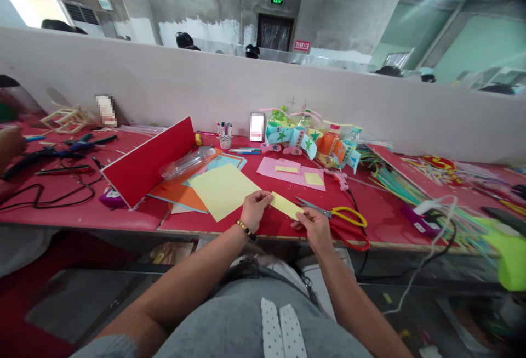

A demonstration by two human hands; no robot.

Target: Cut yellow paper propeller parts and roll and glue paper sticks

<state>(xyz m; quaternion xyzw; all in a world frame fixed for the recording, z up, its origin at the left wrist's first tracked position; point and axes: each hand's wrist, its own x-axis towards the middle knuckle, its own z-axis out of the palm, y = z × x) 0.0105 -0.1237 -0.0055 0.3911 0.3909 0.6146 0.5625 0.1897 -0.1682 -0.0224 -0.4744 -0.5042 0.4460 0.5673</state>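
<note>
Between my two hands stretches a small yellow strip of paper [285, 206], held just above the red table near its front edge. My left hand [255, 210] pinches its left end; my right hand [315, 226] pinches the right end. A large pale yellow sheet [224, 191] lies beside my left hand, partly over orange and blue sheets [187, 193]. Scissors with yellow and red handles [349, 218] rest by my right hand, blades partly behind the strip. Beyond the strip lie pink sheets [293, 178] with small yellow pieces [314, 179] on them.
A red upright board [150, 163] stands to the left, beside a clear plastic bottle [188, 163]. At the back are a pen cup [225, 137], a phone [257, 127] and decorated bottle crafts [304, 136]. A pink glue gun [340, 180], cables and a purple power strip [421, 221] lie rightward.
</note>
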